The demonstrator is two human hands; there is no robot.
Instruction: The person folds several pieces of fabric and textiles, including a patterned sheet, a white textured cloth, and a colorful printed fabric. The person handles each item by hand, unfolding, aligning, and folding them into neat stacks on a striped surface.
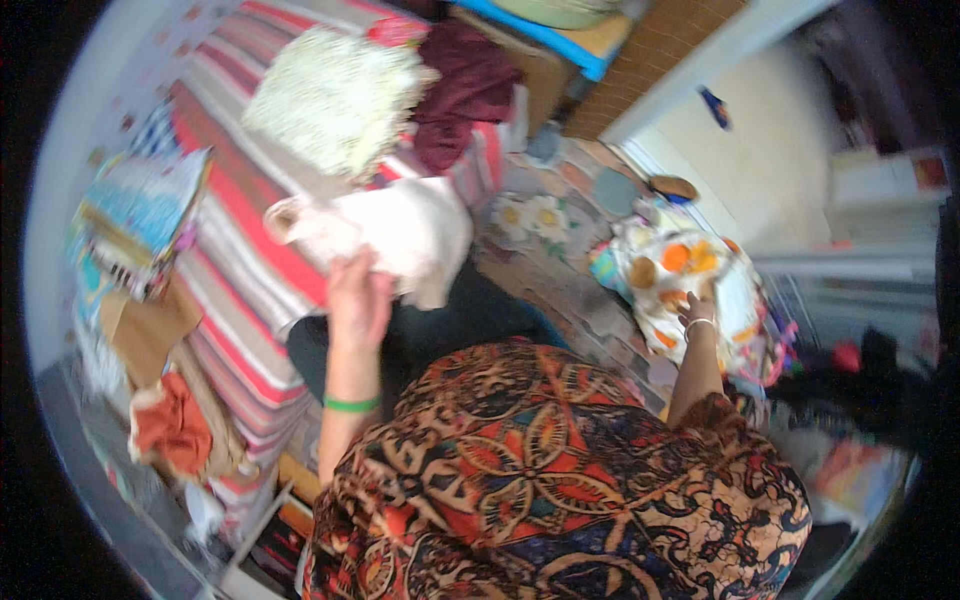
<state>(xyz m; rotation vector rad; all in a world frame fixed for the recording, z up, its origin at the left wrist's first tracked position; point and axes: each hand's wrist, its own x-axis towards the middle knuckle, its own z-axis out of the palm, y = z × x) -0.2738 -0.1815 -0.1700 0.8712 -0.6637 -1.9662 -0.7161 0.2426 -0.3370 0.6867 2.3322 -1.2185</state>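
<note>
A white cloth item (420, 232), possibly a garment, lies across the edge of the striped bed cover (255, 225) and reaches out past it. At its near side is my left hand (358, 296), with a green band on the wrist; the fingers seem to pinch the cloth, though motion blurs them. My right hand (697, 309), wearing a pale bracelet, reaches out to the right with fingers apart. It is over or against a white fabric bundle (720, 300) with orange and yellow patches, which rests low by the doorway.
A cream shaggy cushion or mat (334, 97) and a dark maroon cloth (465, 97) lie on the bed. Folded textiles (146, 199) and a rust-coloured cloth (172, 424) sit along the left. A blue-edged table (555, 37) stands ahead; a slipper (715, 107) lies beyond the doorway.
</note>
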